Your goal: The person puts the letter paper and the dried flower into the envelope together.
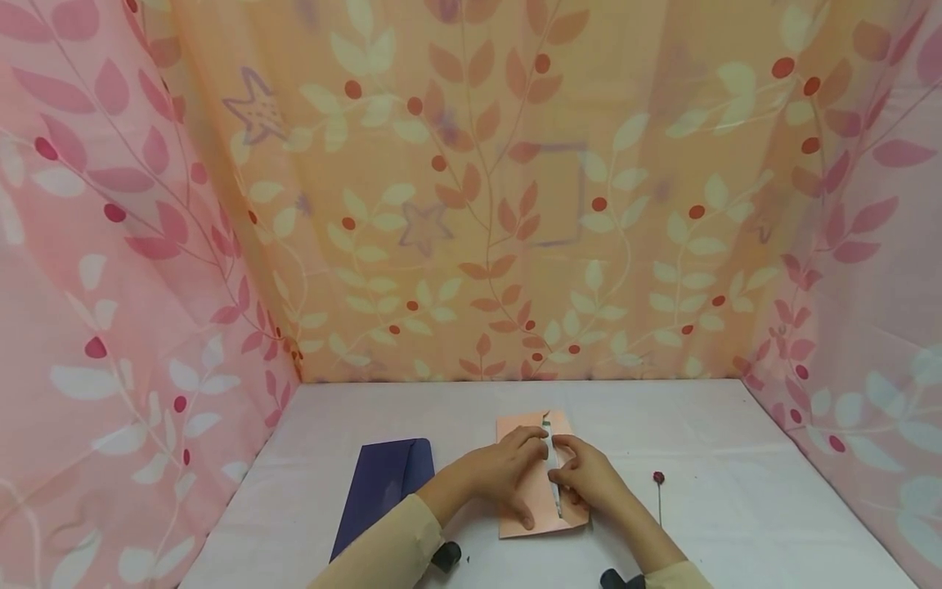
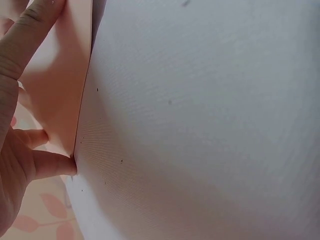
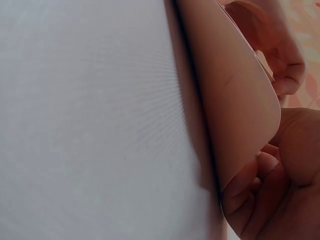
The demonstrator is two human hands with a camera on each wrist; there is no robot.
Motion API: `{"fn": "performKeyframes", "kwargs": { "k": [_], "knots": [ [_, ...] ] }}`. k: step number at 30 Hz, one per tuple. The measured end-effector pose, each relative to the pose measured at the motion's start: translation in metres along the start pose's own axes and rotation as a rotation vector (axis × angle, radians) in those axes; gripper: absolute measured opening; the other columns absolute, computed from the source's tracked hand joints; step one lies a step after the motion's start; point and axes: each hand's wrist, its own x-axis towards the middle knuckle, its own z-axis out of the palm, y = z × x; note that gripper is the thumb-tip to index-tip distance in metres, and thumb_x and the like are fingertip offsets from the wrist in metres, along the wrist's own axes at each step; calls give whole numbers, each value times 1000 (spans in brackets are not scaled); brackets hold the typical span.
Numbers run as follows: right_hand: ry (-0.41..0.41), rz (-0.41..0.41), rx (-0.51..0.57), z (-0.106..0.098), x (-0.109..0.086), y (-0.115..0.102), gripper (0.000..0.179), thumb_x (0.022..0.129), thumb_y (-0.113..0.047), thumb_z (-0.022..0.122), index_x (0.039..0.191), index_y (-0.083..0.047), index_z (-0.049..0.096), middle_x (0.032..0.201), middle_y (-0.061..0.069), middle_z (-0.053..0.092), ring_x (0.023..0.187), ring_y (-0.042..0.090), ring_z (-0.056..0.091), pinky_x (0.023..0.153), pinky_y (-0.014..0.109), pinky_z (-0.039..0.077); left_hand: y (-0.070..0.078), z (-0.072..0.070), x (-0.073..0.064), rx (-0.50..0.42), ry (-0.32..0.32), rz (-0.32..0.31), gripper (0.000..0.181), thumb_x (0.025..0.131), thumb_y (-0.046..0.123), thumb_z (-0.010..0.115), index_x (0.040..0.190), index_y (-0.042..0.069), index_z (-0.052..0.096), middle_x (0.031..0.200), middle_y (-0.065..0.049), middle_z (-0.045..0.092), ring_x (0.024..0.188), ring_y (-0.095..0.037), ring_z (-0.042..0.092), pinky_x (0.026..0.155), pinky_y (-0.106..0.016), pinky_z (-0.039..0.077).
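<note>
A peach envelope lies in front of me in the head view. A long white strip with a small green-and-brown tip at its far end runs down the middle of it. My left hand spreads over the envelope, fingertips at the strip and thumb resting near its near edge. From the right, my right hand pinches the edge of the flap. In the right wrist view that flap stands raised off the tabletop, with the right fingers curled at its lower corner.
A dark purple envelope lies on the white table to the left. On the right is a small dark red flower on a thin stem. Patterned curtains stand around the back and sides.
</note>
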Motion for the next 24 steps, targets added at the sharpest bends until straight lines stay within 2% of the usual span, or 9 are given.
{"fn": "performKeyframes", "kwargs": {
  "k": [8,16,24],
  "knots": [
    [-53,-30,46,-3,3,4,72,89,-18,80,150,-6,44,68,5,68,46,10,50,42,22,40,1,-1,-1,-10,-8,-19,98,63,71,85,138,26,39,164,3,21,151,-12,26,108,-29,46],
    [-168,-36,128,-8,6,8,72,93,-15,74,154,-3,37,69,8,68,47,12,55,46,25,49,1,1,0,-16,-12,-16,100,64,71,84,140,26,39,164,3,21,151,-12,25,110,-30,45],
    [-192,-31,127,-9,10,7,74,92,-17,75,155,-9,37,67,7,66,48,12,56,45,26,49,0,0,-1,-24,3,9,99,64,69,86,139,23,38,162,1,23,150,-13,26,110,-28,44]
  ]
}}
